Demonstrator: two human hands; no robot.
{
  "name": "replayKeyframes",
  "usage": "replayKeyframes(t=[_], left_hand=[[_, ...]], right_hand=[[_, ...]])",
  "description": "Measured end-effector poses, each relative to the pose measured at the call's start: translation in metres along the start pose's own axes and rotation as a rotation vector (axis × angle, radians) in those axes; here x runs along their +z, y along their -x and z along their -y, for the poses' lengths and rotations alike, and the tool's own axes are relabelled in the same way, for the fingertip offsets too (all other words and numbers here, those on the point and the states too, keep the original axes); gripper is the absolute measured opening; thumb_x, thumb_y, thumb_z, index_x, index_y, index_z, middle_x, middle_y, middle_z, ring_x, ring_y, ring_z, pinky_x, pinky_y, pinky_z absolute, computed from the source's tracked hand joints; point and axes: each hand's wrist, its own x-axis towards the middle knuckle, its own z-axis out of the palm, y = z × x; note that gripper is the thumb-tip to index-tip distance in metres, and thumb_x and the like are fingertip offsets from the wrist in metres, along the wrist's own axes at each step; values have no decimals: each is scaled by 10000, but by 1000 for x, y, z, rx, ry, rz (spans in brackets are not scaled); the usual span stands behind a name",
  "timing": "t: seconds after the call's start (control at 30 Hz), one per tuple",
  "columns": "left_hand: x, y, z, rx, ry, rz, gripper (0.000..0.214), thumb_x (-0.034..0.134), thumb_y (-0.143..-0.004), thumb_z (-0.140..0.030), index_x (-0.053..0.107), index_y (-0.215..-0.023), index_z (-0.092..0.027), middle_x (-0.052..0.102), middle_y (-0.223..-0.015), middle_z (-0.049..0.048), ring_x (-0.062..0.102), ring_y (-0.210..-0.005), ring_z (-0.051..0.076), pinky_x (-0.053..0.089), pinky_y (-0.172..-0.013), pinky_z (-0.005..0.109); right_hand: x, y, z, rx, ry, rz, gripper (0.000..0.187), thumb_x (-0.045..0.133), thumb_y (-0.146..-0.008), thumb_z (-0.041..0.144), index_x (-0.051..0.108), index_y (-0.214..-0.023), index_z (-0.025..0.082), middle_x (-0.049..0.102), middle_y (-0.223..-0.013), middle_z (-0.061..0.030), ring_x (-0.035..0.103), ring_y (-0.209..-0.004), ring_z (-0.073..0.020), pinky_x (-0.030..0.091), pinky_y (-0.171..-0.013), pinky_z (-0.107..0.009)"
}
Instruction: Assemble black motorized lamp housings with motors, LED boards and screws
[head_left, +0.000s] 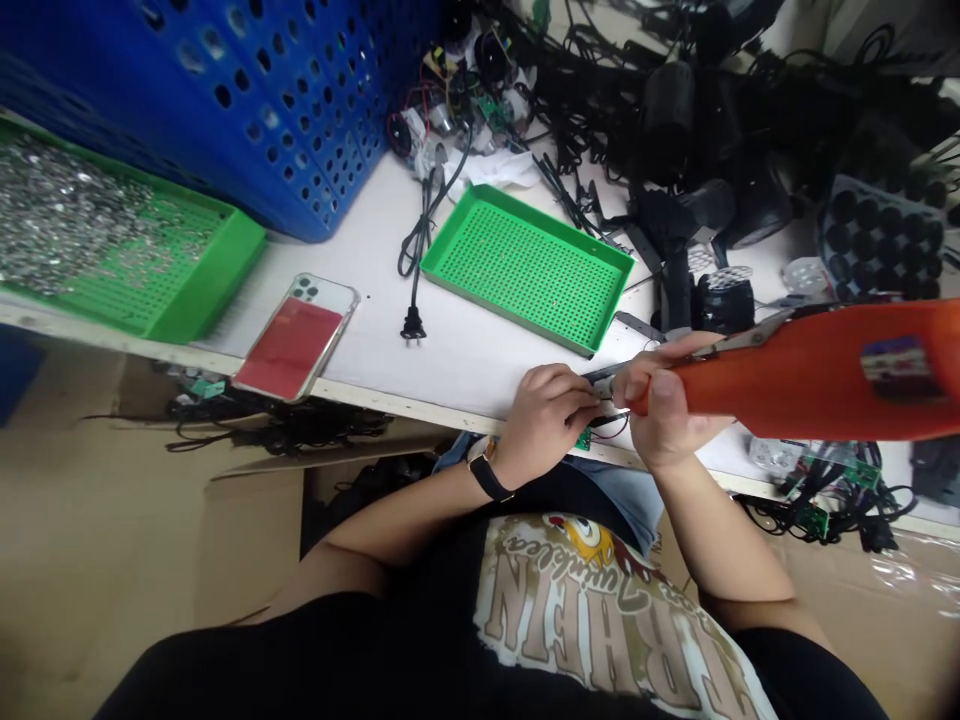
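Orange-red plastic-handled tool sits gripped in the right hand, its fingers wrapped over the blurred handle with the thumb along it. The left hand, wearing a black-strapped wristwatch, curls its fingers around a narrow dark strip. The hands are close together and almost touching, both clamped on what they hold, and the tool's front end meets the strip between them. Just below the left fingers hang a small green circuit board and thin wires, at the front edge of the white table.

The landmark is a shallow green perforated plastic tray, lying on the table just beyond the hands. To its left run a black power cord with a two-pin plug and a phone in a clear case with a red card. Farther left are a green tray heaped with small silver parts and a tall blue perforated plastic crate. Beyond and right of the green tray lie tangled black cables and a black moulded tray with round cups. Below the table edge, left of the person's printed black T-shirt, is a cardboard box.
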Motion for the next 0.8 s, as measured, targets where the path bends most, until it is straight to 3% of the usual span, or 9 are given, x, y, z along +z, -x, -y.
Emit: replayKeyframes(t=[0.2,0.33,0.6,0.8], left_hand=[[2,1,-1,3,41,-56,78,726,-944,-232,772,-883,-217,800,-910,-4,679,-952,183,531,-923,368],[4,3,-3,-24,-4,-59,59,738,-938,-260,783,-939,-223,808,-964,0,654,-1032,211,510,-947,390],[-3,3,-4,-43,-124,-42,84,725,-951,-291,779,-917,-236,793,-946,6,620,-996,215,486,-919,400],[-1,2,0,-13,-86,-55,69,724,-947,-261,758,-902,-222,776,-931,17,644,-953,204,527,-878,373]], right_hand=[[10,-3,26,-168,-211,-169,186,703,-902,348,583,-1017,263,557,-575,97,461,-359,-89,428,-374,-234],[13,-1,36,-205,-249,-162,207,728,-876,337,605,-1033,281,554,-566,98,471,-362,-101,439,-377,-244],[14,-10,24,-233,-229,-204,217,707,-890,335,618,-1074,262,565,-562,100,457,-348,-97,422,-362,-235],[12,-9,10,-176,-135,-110,256,698,-914,397,553,-1082,271,572,-565,114,488,-358,-107,443,-375,-249]])
